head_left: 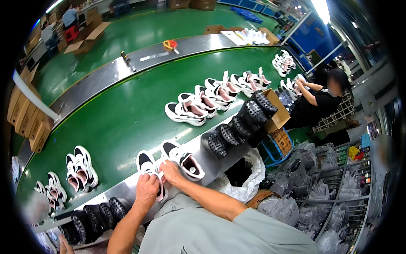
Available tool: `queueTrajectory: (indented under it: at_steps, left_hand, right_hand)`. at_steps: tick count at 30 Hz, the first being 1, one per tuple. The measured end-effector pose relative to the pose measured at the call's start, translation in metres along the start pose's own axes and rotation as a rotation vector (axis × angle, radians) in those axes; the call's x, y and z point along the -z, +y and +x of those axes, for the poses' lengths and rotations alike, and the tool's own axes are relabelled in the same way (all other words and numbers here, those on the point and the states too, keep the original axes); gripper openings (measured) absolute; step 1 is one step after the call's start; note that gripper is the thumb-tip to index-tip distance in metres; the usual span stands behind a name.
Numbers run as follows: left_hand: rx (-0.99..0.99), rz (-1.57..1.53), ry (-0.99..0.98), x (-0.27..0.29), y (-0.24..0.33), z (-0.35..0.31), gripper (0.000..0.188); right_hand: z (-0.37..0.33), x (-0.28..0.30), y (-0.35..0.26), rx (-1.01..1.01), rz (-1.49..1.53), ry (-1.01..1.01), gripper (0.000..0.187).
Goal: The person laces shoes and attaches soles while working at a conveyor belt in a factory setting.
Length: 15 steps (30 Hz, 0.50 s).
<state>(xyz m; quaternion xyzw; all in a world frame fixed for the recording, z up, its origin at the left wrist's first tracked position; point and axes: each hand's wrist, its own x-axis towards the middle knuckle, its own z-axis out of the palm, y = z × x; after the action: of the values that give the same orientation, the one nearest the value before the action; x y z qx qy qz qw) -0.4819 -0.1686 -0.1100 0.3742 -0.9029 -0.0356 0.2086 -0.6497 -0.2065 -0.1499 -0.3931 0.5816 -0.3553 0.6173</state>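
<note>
Right in front of me, at the near edge of the green belt, is a white and black sneaker (146, 161) with its toe pointing away. My left hand (147, 189) is closed on the sneaker's near part, covering much of its opening. My right hand (170, 172) has its fingers bent and pressed against the same shoe's right side; whatever lies between the fingertips is hidden. Just to the right, beside my right wrist, sits a second sneaker (189, 164) of the same kind, with a dark insole showing. Neither hand holds that one.
Black studded shoe forms (230, 133) line the metal ledge at right; more forms (101, 216) stand at left. Several sneakers (198, 103) rest farther along the belt (120, 122). A co-worker (323, 99) handles shoes at right. Plastic bags fill a wire rack (334, 199).
</note>
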Motion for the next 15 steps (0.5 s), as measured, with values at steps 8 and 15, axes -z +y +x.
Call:
queueTrajectory:
  at_steps: [8, 15]
  left_hand:
    - [0.226, -0.096, 0.088, 0.024, 0.021, -0.015, 0.026]
    - [0.549, -0.204, 0.198, 0.005, 0.034, -0.048, 0.017]
  right_hand:
    - [-0.004, 0.023, -0.023, 0.044, -0.016, -0.262, 0.02]
    - [-0.025, 0.031, -0.045, -0.009, -0.111, -0.576, 0.03]
